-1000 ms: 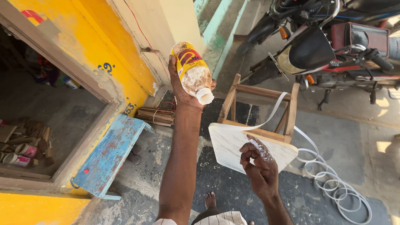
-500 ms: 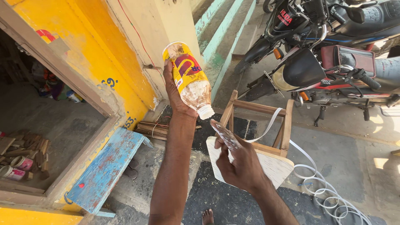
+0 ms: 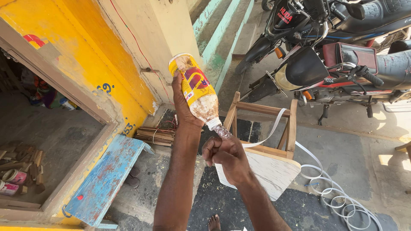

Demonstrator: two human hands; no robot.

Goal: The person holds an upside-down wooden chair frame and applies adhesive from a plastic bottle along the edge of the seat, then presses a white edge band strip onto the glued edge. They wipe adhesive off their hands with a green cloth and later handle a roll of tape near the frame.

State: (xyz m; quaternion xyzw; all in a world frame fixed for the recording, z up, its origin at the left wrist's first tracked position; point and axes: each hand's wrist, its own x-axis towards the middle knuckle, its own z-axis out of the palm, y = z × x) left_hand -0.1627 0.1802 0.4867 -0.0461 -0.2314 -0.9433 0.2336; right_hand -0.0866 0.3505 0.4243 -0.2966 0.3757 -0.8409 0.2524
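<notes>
Left arm stretched forward and up, left hand (image 3: 183,105) wrapped in a firm grip with thumb toward the camera; right arm angled in from below, right hand (image 3: 227,157) curled into a loose fist just beneath, knuckles up.

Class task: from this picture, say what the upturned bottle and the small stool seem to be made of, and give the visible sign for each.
Bottle: apparently clear glossy plastic; whitish contents show through below its yellow-red label. Stool: bare wooden frame with visible grain; seat looks like pale painted board.
</notes>
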